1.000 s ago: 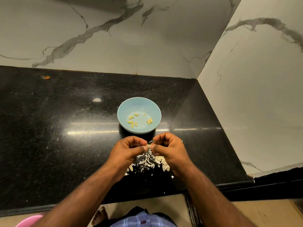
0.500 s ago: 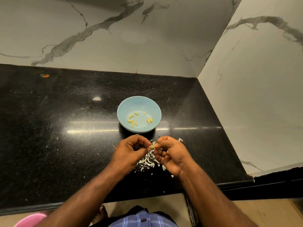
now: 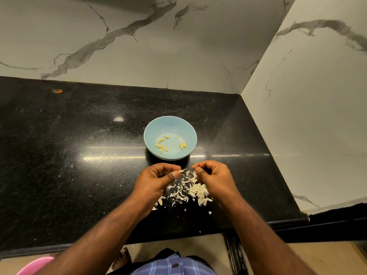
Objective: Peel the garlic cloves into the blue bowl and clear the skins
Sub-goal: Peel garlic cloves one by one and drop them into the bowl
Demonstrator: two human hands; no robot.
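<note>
The left hand (image 3: 158, 178) pinches a garlic clove (image 3: 180, 171) in its grip; the right hand (image 3: 213, 176) is clenched, contents unclear. Skins (image 3: 190, 190) litter the desk (image 3: 69, 165) below; blue bowl (image 3: 154, 127) at 12 o'clock.

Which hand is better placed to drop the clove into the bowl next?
Left. The left hand pinches the garlic clove at its fingertips, just short of the blue bowl; the right hand shows no clove.
</note>
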